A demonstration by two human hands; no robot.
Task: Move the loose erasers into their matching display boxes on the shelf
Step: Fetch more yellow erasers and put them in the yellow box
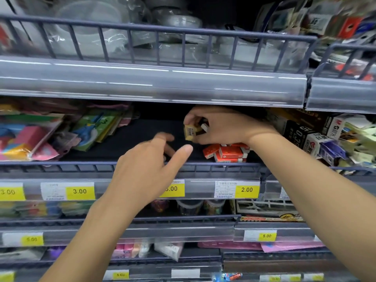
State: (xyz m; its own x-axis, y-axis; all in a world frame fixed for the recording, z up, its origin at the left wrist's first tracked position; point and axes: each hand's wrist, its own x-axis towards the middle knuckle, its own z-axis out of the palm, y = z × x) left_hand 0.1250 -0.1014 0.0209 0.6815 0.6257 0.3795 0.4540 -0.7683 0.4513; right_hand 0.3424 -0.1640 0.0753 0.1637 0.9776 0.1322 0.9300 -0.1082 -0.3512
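My right hand reaches into the middle shelf and grips several small erasers; the front one is yellowish with a barcode, and white ends show behind it. Just below that hand lies a pile of red-sleeved erasers on the dark shelf floor. My left hand hovers lower and to the left with fingers spread and relaxed, holding nothing, in front of the shelf's wire rail.
Colourful packets fill the shelf's left side. Black and white boxes crowd its right. The upper shelf's grey price strip hangs low over my right hand. Yellow price tags line the rail below.
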